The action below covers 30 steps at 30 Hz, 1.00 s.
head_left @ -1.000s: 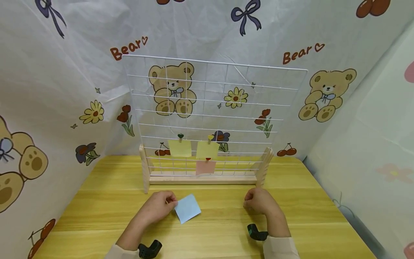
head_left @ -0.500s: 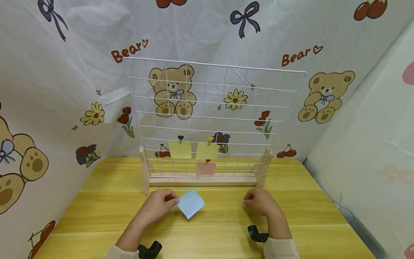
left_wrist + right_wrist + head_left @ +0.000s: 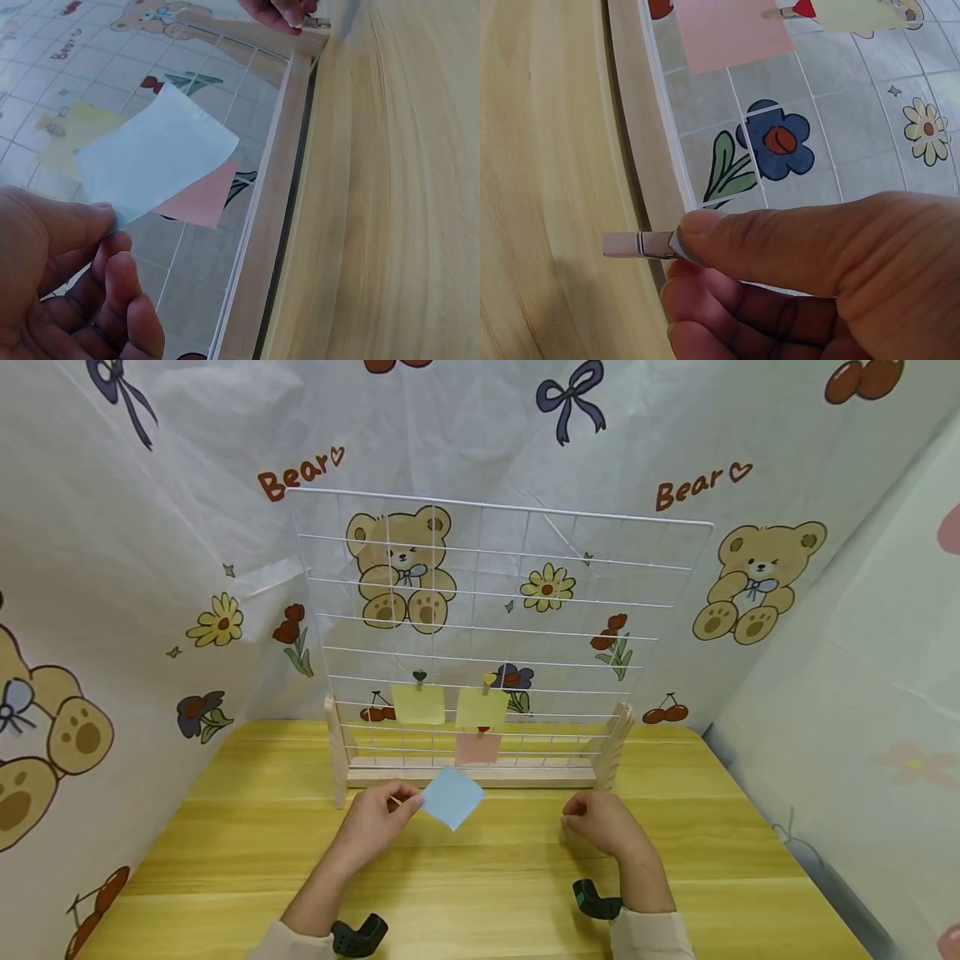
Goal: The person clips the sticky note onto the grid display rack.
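Observation:
My left hand [image 3: 380,821] pinches a corner of a blue sticky note [image 3: 453,798] between thumb and forefinger, in front of the rack's wooden base. In the left wrist view the blue note [image 3: 154,154] overlaps a pink note [image 3: 199,196] behind it. My right hand [image 3: 603,823], near the base's right end, pinches a small wooden clothespin [image 3: 626,244] by its grey end; its other end points out past the fingertips. On the white wire grid [image 3: 480,602] hang two yellow notes, the left one [image 3: 417,704] under a green heart clip, the right one [image 3: 481,707] under a yellow one.
A pink note [image 3: 477,748] hangs below the right yellow note by a red heart clip. The grid stands in a wooden base [image 3: 472,778] on the wood-grain table [image 3: 480,893]. Behind it hangs a white cloth [image 3: 465,427] printed with bears and flowers.
My left hand has carried the blue note up and slightly right, from near the table towards the rack's base. My right hand has stayed nearly still.

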Each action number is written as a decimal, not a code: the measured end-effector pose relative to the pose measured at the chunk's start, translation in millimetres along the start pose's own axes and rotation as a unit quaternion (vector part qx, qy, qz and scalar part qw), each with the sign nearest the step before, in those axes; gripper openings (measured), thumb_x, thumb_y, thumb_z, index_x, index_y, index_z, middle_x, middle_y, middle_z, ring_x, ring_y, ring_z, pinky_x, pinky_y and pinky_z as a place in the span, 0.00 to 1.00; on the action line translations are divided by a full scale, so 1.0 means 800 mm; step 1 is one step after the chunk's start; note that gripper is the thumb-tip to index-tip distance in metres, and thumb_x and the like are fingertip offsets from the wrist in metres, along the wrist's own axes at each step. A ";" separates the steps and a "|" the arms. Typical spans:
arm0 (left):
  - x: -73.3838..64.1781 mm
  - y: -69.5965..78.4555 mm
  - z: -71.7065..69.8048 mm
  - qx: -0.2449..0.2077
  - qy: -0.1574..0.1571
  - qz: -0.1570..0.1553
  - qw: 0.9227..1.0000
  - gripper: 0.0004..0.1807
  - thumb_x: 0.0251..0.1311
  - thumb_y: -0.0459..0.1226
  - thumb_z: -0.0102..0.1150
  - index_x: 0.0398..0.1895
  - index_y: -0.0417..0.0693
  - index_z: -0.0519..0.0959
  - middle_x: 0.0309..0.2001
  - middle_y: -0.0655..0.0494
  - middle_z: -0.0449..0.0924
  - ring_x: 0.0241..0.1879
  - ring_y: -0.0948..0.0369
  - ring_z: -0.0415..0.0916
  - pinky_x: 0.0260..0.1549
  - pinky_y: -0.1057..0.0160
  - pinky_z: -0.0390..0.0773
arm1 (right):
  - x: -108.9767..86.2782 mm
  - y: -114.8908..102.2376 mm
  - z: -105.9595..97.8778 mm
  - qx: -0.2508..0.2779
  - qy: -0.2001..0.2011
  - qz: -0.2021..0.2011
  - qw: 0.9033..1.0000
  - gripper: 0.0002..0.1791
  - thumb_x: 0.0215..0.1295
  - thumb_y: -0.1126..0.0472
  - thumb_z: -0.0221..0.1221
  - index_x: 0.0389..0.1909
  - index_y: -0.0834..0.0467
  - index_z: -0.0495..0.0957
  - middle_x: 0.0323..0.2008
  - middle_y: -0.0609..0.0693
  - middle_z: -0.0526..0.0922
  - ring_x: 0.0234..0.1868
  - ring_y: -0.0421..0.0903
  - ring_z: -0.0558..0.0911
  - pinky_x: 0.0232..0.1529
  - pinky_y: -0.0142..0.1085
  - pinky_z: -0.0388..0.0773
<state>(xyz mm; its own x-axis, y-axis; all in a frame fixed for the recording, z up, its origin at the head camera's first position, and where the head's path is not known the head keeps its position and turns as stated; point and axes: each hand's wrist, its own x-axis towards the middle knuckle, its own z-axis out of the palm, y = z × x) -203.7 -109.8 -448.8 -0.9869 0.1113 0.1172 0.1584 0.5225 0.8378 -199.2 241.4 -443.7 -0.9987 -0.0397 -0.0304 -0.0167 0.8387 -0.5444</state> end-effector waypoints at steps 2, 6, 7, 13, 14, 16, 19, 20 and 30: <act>0.001 0.001 0.001 -0.013 0.006 0.002 1.000 0.04 0.69 0.42 0.63 0.41 0.55 0.85 0.37 0.60 0.84 0.34 0.62 0.76 0.30 0.64 0.75 | 0.000 -0.001 -0.001 0.003 0.001 -0.001 1.000 0.02 0.65 0.64 0.66 0.34 0.58 0.85 0.31 0.48 0.85 0.32 0.43 0.79 0.35 0.40 0.79; 0.004 0.007 0.000 -0.051 0.018 0.005 0.999 0.06 0.69 0.41 0.64 0.44 0.54 0.86 0.37 0.57 0.84 0.33 0.61 0.75 0.30 0.65 0.76 | -0.002 -0.006 -0.003 0.006 0.004 -0.006 1.000 0.02 0.66 0.64 0.65 0.35 0.58 0.86 0.32 0.47 0.85 0.33 0.42 0.80 0.35 0.40 0.79; 0.005 0.010 -0.001 -0.060 0.020 0.006 0.998 0.06 0.69 0.42 0.64 0.44 0.53 0.86 0.37 0.57 0.84 0.33 0.60 0.75 0.30 0.65 0.76 | -0.002 -0.007 -0.004 0.007 0.006 -0.007 1.000 0.02 0.66 0.64 0.65 0.35 0.57 0.86 0.32 0.47 0.85 0.33 0.42 0.80 0.35 0.39 0.79; 0.015 0.031 -0.010 -0.091 0.043 0.027 0.995 0.11 0.68 0.44 0.65 0.47 0.50 0.86 0.40 0.52 0.85 0.34 0.59 0.75 0.30 0.65 0.75 | -0.004 -0.015 -0.008 0.014 0.010 -0.013 1.000 0.02 0.66 0.65 0.65 0.35 0.57 0.86 0.31 0.46 0.85 0.32 0.42 0.78 0.34 0.38 0.77; 0.017 0.035 -0.013 -0.092 0.048 0.030 0.994 0.12 0.68 0.45 0.65 0.47 0.49 0.86 0.41 0.52 0.85 0.34 0.60 0.75 0.30 0.65 0.75 | -0.005 -0.016 -0.008 0.015 0.011 -0.015 1.000 0.02 0.66 0.65 0.65 0.35 0.57 0.86 0.31 0.46 0.84 0.32 0.42 0.78 0.34 0.38 0.77; 0.021 0.042 -0.016 -0.090 0.056 0.032 0.994 0.13 0.68 0.46 0.65 0.48 0.49 0.86 0.41 0.52 0.85 0.34 0.59 0.75 0.31 0.65 0.75 | -0.007 -0.018 -0.009 0.022 0.010 -0.014 1.000 0.02 0.66 0.65 0.66 0.36 0.57 0.86 0.31 0.46 0.85 0.32 0.41 0.79 0.34 0.37 0.77; 0.028 0.051 -0.022 -0.088 0.066 0.032 0.993 0.14 0.69 0.46 0.64 0.49 0.48 0.86 0.42 0.49 0.86 0.34 0.59 0.75 0.30 0.65 0.75 | -0.010 -0.022 -0.010 0.033 0.008 -0.015 0.999 0.02 0.66 0.65 0.66 0.37 0.59 0.87 0.32 0.47 0.85 0.32 0.41 0.80 0.34 0.37 0.79; 0.030 0.054 -0.024 -0.088 0.069 0.032 0.993 0.14 0.70 0.46 0.63 0.50 0.48 0.85 0.42 0.49 0.86 0.34 0.58 0.75 0.30 0.64 0.74 | -0.011 -0.023 -0.010 0.035 0.007 -0.017 0.999 0.02 0.66 0.65 0.66 0.37 0.59 0.87 0.32 0.47 0.85 0.32 0.41 0.80 0.34 0.37 0.79; 0.057 0.089 -0.045 -0.107 0.114 0.065 0.986 0.15 0.70 0.46 0.62 0.49 0.46 0.85 0.39 0.48 0.83 0.34 0.56 0.73 0.31 0.62 0.74 | -0.015 -0.038 -0.015 0.038 0.005 -0.033 0.999 0.03 0.67 0.64 0.66 0.36 0.56 0.87 0.31 0.45 0.87 0.30 0.40 0.79 0.32 0.37 0.76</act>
<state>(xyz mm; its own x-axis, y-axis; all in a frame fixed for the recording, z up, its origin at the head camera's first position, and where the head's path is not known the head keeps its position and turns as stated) -238.2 -98.4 -364.8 -0.9443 -0.0403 0.3266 0.2970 0.3231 0.8985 -187.1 223.2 -416.6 -0.9960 -0.0878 0.0161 -0.0795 0.7909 -0.6067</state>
